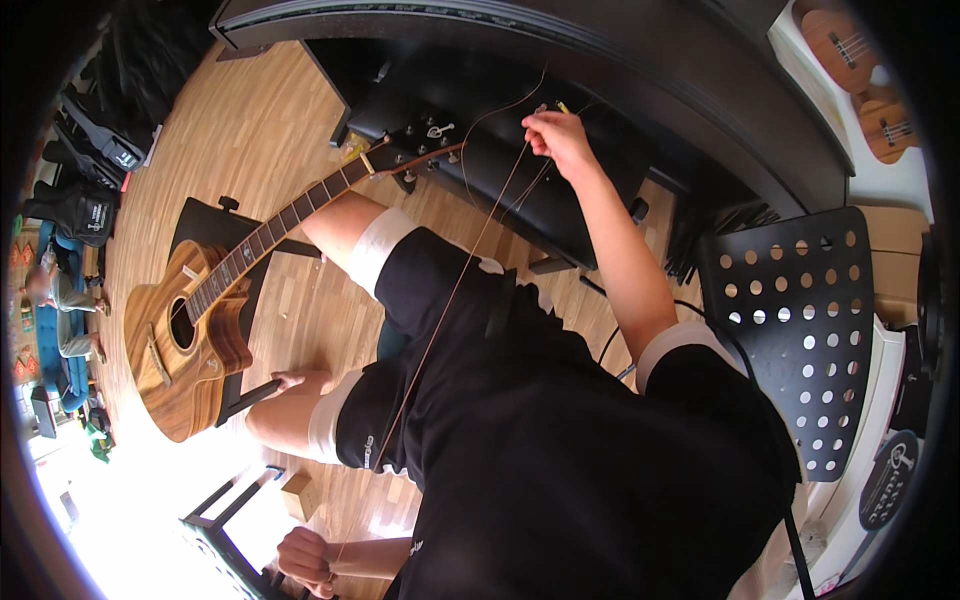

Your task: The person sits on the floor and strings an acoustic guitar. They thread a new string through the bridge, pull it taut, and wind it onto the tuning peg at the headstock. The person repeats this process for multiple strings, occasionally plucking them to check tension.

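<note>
A long thin copper-coloured guitar string (455, 290) runs across my lap, stretched nearly straight between my two hands. My right hand (560, 140), raised over a black padded bench (490, 205), pinches its upper part; loose, curling lengths hang around those fingers. Low in the picture, my left hand (305, 560) is closed in a fist at the string's other end. A brown wooden acoustic guitar (180, 365) lies on its back to the left. Its neck (270, 232) points up and right, and the black headstock (420, 145) with its tuning pegs lies over the bench. Neither hand touches the guitar.
A dark piano-like cabinet (560, 40) spans the top. On the right stands a perforated black music stand (790, 340), with ukuleles (845, 50) above. Instrument bags (85, 215) and a seated person (65, 300) are far left. A small cardboard box (299, 496) sits near my left hand.
</note>
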`<act>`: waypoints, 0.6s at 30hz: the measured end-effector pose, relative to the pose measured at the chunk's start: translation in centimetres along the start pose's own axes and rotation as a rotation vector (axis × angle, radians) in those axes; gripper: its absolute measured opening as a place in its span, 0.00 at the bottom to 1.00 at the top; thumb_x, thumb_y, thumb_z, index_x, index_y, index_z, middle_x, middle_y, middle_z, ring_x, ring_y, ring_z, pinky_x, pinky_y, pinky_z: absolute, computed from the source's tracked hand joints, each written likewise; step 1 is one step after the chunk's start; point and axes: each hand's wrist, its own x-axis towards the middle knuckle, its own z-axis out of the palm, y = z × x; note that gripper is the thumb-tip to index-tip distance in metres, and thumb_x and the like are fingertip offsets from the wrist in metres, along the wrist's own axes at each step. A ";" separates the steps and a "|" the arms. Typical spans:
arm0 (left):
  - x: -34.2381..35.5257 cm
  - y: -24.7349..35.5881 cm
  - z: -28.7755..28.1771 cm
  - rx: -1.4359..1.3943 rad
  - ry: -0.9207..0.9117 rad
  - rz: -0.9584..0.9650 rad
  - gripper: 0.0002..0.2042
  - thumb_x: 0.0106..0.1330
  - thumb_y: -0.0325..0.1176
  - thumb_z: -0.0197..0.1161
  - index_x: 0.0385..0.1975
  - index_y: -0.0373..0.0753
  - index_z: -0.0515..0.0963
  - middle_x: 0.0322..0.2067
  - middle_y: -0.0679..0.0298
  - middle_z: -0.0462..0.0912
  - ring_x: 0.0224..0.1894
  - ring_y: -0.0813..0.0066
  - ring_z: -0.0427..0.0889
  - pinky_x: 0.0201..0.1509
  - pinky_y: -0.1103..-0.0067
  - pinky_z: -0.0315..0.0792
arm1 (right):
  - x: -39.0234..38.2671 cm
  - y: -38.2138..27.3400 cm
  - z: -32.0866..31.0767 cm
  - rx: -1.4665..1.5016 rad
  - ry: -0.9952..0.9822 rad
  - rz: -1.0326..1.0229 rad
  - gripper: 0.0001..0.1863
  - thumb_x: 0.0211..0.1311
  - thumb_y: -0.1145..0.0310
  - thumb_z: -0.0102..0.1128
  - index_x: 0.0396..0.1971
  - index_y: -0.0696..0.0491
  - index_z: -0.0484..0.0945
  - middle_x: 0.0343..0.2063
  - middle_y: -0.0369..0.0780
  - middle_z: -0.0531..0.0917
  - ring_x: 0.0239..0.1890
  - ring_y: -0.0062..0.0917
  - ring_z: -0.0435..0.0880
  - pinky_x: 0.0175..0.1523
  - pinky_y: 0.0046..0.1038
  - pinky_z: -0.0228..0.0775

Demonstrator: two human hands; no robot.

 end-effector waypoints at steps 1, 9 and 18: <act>-0.1 0.2 -0.1 -0.023 0.044 0.047 0.12 0.51 0.32 0.64 0.13 0.41 0.68 0.11 0.69 0.65 0.13 0.75 0.62 0.21 0.79 0.56 | -0.1 -0.1 0.2 -0.026 -0.006 0.013 0.07 0.63 0.70 0.63 0.27 0.55 0.83 0.20 0.33 0.81 0.18 0.12 0.75 0.26 0.16 0.69; -6.2 1.4 -3.6 0.189 0.588 0.134 0.15 0.68 0.37 0.61 0.21 0.44 0.65 0.17 0.72 0.59 0.19 0.80 0.57 0.26 0.81 0.52 | -2.0 -7.2 -0.3 -0.547 -0.351 0.097 0.08 0.62 0.69 0.60 0.29 0.57 0.84 0.20 0.35 0.83 0.21 0.13 0.80 0.25 0.16 0.72; -4.5 -7.3 -8.4 0.695 1.124 -0.431 0.14 0.76 0.38 0.55 0.45 0.31 0.78 0.24 0.73 0.68 0.27 0.87 0.67 0.32 0.87 0.64 | -0.1 -8.9 7.8 -0.750 -0.478 -0.161 0.09 0.58 0.73 0.61 0.37 0.58 0.84 0.20 0.38 0.85 0.21 0.19 0.83 0.29 0.22 0.75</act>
